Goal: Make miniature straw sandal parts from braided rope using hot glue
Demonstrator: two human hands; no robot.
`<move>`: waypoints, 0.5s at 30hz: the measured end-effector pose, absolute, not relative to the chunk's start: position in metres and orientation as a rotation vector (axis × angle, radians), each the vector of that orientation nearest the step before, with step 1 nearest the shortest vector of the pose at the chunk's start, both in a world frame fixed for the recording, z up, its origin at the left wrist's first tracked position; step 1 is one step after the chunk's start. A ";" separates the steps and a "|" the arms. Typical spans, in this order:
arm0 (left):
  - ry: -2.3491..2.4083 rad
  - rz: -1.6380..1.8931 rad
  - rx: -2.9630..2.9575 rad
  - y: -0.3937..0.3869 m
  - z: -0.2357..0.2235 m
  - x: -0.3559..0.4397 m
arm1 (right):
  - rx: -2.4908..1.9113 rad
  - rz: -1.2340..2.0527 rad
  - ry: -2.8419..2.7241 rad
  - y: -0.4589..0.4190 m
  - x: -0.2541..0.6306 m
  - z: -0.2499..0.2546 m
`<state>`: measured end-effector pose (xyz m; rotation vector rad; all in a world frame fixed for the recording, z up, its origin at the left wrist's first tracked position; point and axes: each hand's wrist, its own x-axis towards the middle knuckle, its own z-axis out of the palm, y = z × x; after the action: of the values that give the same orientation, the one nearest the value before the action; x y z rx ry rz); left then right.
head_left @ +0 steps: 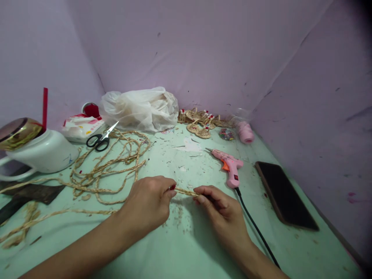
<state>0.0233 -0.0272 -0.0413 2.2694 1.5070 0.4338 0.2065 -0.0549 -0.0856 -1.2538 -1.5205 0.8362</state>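
Note:
Between my two hands a short stretch of braided straw cord runs nearly level above the table. My left hand is closed on one end, thumb against the curled forefinger, with a small red spot at the fingertips. My right hand pinches the other end between thumb and fingers. More of the same cord lies in loose loops to the left, partly behind my left hand. Right of my hands lies a pink glue gun with an orange trigger, its nozzle toward the upper left.
Black-handled scissors rest by the loops. At left are a white mug and a dark blade. A plastic bag, woven straw pieces, beads and pink thread line the back. A phone lies at right.

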 end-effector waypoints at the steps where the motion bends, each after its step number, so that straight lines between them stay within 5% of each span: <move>1: 1.510 0.419 2.279 -0.027 -0.041 0.024 | -1.258 0.828 -1.523 -0.055 0.207 -0.085; 15: 1.468 0.334 2.488 -0.032 -0.045 0.024 | -1.281 0.724 -1.681 -0.051 0.213 -0.082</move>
<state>0.0236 -0.0321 -0.0453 2.4875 1.4681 0.3344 0.2128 -0.0511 -0.0815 -1.2813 -1.6812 0.7235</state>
